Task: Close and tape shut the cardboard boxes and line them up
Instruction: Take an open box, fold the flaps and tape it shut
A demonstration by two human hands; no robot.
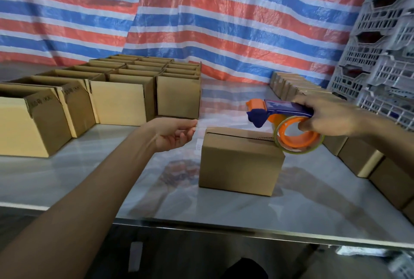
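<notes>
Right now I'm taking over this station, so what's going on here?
A person is sealing boxes at a metal table. Their right hand grips an orange-and-blue tape dispenser, its roll at the right end of the top seam of the middle box. The left hand hovers beside that box, fingers loosely curled, holding nothing visible. On the left wait open boxes; closed boxes line the right edge.

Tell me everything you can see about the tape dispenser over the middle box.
The tape dispenser is plastic: blue body, orange and blue front end, orange hub carrying a roll of clear tape. The right hand grips its rear. It is held roughly level, nose pointing left, over the closed cardboard box, the roll seeming to touch the box's top right edge.
</notes>
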